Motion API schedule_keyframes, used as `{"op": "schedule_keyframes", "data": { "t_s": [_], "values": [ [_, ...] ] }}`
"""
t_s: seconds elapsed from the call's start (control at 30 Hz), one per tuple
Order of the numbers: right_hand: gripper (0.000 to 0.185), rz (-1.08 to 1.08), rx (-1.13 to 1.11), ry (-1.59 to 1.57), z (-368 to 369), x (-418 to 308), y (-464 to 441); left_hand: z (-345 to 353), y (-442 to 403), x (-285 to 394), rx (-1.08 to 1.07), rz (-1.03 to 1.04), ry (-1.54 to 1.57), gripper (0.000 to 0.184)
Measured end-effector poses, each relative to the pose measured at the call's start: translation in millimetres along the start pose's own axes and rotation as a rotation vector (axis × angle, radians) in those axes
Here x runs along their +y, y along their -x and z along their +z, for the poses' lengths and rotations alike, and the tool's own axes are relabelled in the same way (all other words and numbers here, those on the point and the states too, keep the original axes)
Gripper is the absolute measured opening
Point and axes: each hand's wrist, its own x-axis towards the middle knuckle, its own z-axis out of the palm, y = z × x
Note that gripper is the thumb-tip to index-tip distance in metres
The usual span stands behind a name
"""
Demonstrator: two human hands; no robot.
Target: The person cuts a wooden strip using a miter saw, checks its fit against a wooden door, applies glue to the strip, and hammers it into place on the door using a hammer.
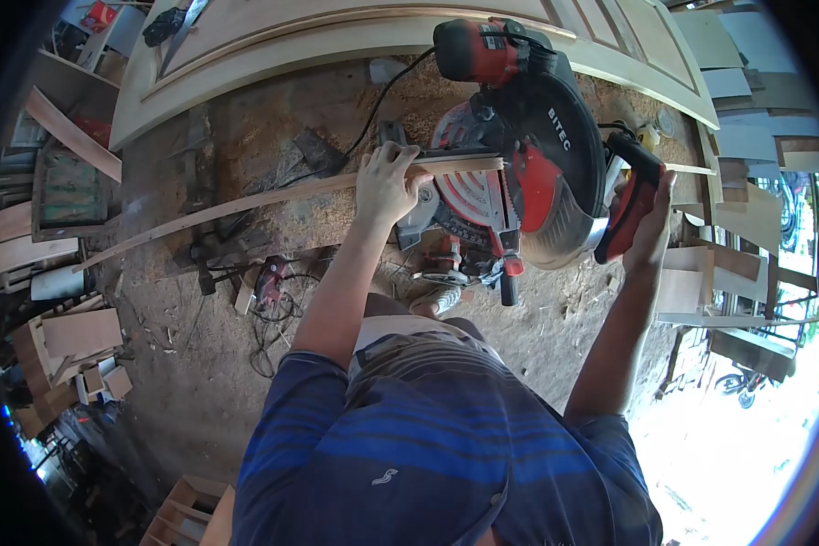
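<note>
A red and black miter saw (569, 136) marked BITEC stands on the workbench in front of me. My right hand (648, 223) is wrapped round the red and black saw handle (617, 241); the grip hides part of the fingers. A long thin wood strip (264, 197) runs from the far left onto the saw's base (469, 196). With fingers bent over it, my left hand (389, 182) presses the strip to the saw's fence. The strip's right end lies just left of the blade and its clear guard (560, 238).
A large panelled wooden door (337, 36) lies along the back of the bench. A black cord (387, 96) arches left of the saw. Sawdust covers the bench top. Wood offcuts (82, 332) are piled at left, and boards (746, 214) stack up at right. A red power tool (270, 282) sits below the bench edge.
</note>
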Motion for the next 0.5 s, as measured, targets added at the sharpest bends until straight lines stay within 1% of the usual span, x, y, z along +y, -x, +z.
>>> {"op": "schedule_keyframes", "data": {
  "t_s": [0.13, 0.23, 0.27, 0.37, 0.47, 0.5],
  "values": [
    [0.065, 0.056, -0.062, 0.014, 7, -16, -9, 3, -1, -2, 0.001, -0.018, -0.013, 0.052],
    [0.062, 0.033, -0.057, 0.062, 4, -17, -14, 2, -1, -2, -0.026, -0.018, 0.001, 0.054],
    [0.061, -0.014, -0.011, 0.047, 8, -16, -13, 3, -2, -1, -0.037, -0.017, 0.012, 0.055],
    [0.063, 0.010, -0.040, 0.066, 9, -19, -10, 2, -2, -3, -0.005, 0.011, 0.029, 0.054],
    [0.072, -0.004, 0.041, 0.118, 20, -23, -5, 0, -3, -8, -0.017, 0.022, 0.082, 0.056],
    [0.070, 0.002, 0.027, 0.111, 17, -22, -7, -1, -3, -6, -0.017, 0.017, 0.086, 0.055]
  ]
}}
